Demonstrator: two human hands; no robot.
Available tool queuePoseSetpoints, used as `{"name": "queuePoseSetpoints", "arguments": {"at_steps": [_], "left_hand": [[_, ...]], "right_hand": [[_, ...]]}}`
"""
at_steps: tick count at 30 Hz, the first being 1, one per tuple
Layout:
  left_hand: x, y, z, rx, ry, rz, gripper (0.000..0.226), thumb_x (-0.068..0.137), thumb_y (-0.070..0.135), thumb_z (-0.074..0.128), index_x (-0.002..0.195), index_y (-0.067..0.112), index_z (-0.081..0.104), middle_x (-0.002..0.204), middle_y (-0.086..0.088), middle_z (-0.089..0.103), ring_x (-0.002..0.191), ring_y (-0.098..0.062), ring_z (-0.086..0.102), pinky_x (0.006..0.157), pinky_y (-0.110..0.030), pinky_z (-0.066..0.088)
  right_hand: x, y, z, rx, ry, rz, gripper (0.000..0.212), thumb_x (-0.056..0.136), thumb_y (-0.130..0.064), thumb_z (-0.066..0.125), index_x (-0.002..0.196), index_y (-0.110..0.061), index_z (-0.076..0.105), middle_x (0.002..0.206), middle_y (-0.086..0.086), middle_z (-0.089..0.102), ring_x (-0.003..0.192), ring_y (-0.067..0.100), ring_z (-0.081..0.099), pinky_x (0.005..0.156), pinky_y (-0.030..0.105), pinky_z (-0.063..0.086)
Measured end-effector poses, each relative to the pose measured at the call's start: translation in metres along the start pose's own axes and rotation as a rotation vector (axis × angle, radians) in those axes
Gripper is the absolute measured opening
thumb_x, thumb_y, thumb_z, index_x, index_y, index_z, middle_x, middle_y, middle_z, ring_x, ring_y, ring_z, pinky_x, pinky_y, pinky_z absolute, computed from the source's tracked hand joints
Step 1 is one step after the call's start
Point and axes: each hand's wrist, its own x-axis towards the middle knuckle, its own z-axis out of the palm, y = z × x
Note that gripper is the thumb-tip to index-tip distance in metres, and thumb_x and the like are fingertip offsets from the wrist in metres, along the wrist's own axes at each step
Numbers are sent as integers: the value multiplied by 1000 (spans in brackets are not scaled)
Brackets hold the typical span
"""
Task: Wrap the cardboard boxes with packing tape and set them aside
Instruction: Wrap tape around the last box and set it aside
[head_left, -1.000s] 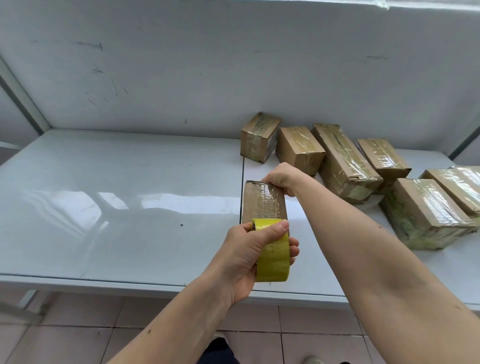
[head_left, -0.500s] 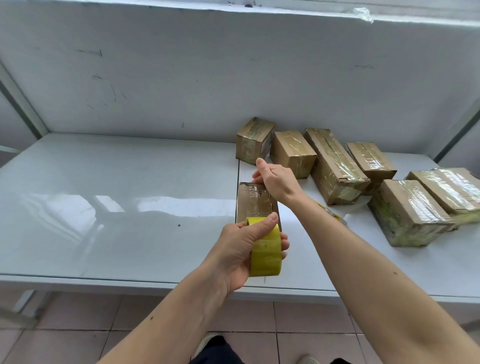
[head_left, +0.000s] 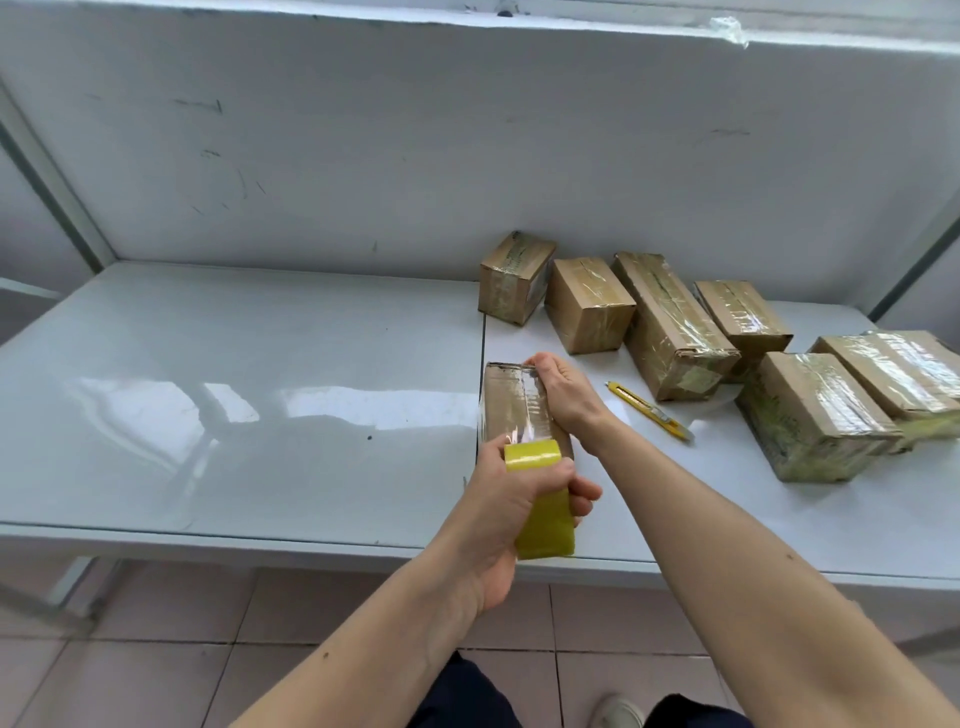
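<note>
A long cardboard box (head_left: 506, 402) lies on the white table (head_left: 234, 395), near its front edge at the seam between two tabletops. A strip of clear tape runs along its top. My right hand (head_left: 561, 395) grips the box's right side near the far end. My left hand (head_left: 511, 512) holds a yellow roll of packing tape (head_left: 540, 499) at the box's near end, thumb across the roll. The tape stretches from the roll onto the box.
Several taped cardboard boxes (head_left: 670, 322) stand in a row at the back right, with larger ones (head_left: 815, 410) at the far right. A yellow utility knife (head_left: 649, 410) lies right of my right wrist. A white wall panel rises behind the table.
My right hand has slid from the box's far end to its right side. The yellow knife, hidden under my forearm before, is now in view. The roll stays at the near end.
</note>
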Motion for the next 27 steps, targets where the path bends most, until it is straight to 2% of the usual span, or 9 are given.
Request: {"name": "queuePoseSetpoints", "arguments": {"at_steps": [2, 6, 11, 15, 18, 21, 23, 25, 27], "left_hand": [[-4, -4, 0, -8, 8, 5, 43, 92, 8, 68, 128, 15, 44, 85, -12, 76, 67, -15, 68, 70, -33, 55], [-6, -8, 2, -38, 20, 8, 43, 91, 11, 70, 128, 6, 49, 87, -14, 76, 67, -15, 68, 68, -31, 56], [-11, -22, 5, -90, 6, -71, 27, 90, 15, 71, 111, 3, 58, 83, -17, 75, 62, -17, 67, 70, -33, 58], [-5, -33, 1, -59, 56, -114, 34, 90, 11, 71, 117, -2, 55, 81, -17, 75, 61, -18, 68, 69, -34, 58], [2, -45, -3, -18, 88, -139, 47, 90, 10, 72, 127, -2, 46, 86, -19, 75, 65, -22, 69, 71, -36, 59], [8, -52, -5, 3, 121, -137, 52, 90, 11, 73, 128, 0, 39, 87, -19, 76, 68, -24, 70, 76, -41, 57], [10, -53, -4, -19, 123, -147, 53, 89, 10, 74, 127, 2, 38, 87, -19, 76, 69, -25, 71, 77, -43, 58], [10, -54, -4, -34, 109, -155, 52, 88, 9, 74, 127, 3, 39, 87, -20, 75, 70, -27, 71, 76, -43, 58], [11, -54, -5, -64, 100, -159, 53, 88, 8, 74, 128, 3, 39, 86, -20, 75, 69, -27, 71, 70, -40, 59]], "right_hand": [[1, -3, 1, -69, 43, 2, 40, 103, -45, 35, 83, -22, 62, 86, 3, 67, 84, 22, 60, 87, 47, 49], [1, -6, 2, -165, 80, -22, 37, 105, -38, 35, 80, -23, 57, 90, 2, 63, 89, 22, 56, 84, 39, 43], [3, -3, 4, -167, 100, -29, 39, 106, -37, 34, 75, -23, 53, 88, 1, 60, 88, 22, 54, 79, 33, 38], [6, -1, 3, -157, 82, -27, 32, 106, -36, 32, 93, -21, 57, 99, 2, 60, 95, 19, 52, 83, 31, 36], [7, 0, 3, -155, 57, -22, 30, 107, -37, 31, 97, -22, 55, 99, 0, 57, 96, 18, 51, 84, 32, 36], [7, -3, 0, -223, 32, -6, 35, 107, -38, 29, 104, -19, 59, 102, -2, 57, 99, 18, 50, 87, 32, 36], [1, -11, -4, -356, 116, -49, 41, 107, -39, 27, 109, -15, 60, 109, 3, 62, 107, 24, 54, 93, 38, 38], [-14, -21, -5, -484, 197, -187, 44, 108, -41, 23, 124, -17, 56, 130, 6, 59, 125, 28, 48, 106, 43, 32], [-31, -26, 3, -700, 36, -307, 55, 105, -50, 17, 151, -25, 36, 159, -3, 32, 149, 17, 19, 121, 45, 9]]}}
